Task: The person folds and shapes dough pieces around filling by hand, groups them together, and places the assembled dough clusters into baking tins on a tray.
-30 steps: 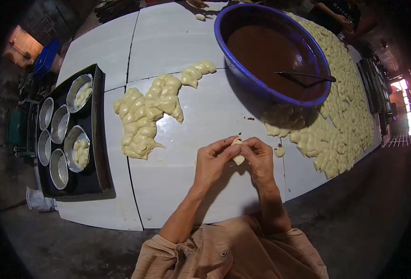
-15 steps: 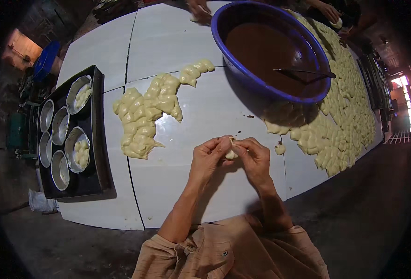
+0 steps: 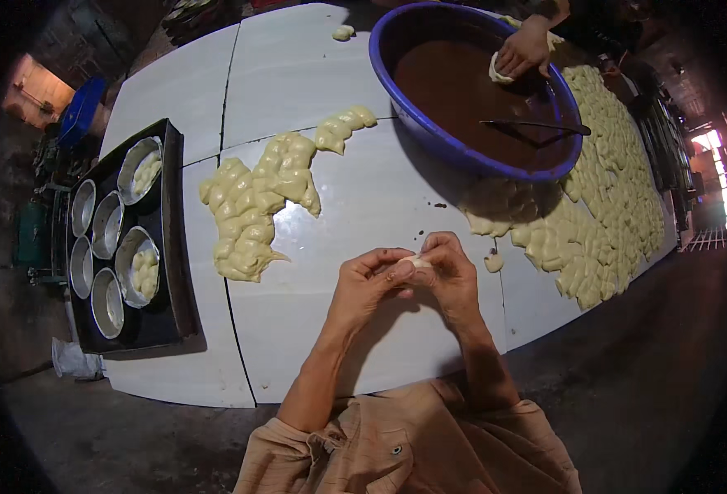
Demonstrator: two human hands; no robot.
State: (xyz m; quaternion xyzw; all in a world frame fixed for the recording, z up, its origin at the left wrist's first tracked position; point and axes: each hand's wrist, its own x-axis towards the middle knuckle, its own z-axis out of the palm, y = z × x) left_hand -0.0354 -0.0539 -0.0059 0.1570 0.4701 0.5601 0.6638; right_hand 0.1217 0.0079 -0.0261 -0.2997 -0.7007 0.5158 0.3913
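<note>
Between my fingertips is a small piece of pale dough [image 3: 417, 262], mostly covered by the fingers. My left hand [image 3: 372, 280] pinches it from one side, and my right hand [image 3: 449, 276] closes on it from the other. A brown smear shows on the left thumb. To the right of my hands lies a small loose dough piece [image 3: 493, 262]. Beyond them stands a large purple basin [image 3: 429, 123] of brown filling [image 3: 454, 90], with a dark-handled utensil [image 3: 536, 126] resting in it.
Joined dough balls [image 3: 248, 214] lie left of centre on the white table [image 3: 339, 321]; a larger spread of dough [image 3: 610, 198] covers the right. A black tray [image 3: 178, 272] with several round tins stands at the left. A co-worker's hand [image 3: 526, 51] holds dough over the basin.
My fingers have closed further over the dough. The co-worker's hand has come over the basin with a piece of dough; another hand has left the far edge, where a dough piece now lies.
</note>
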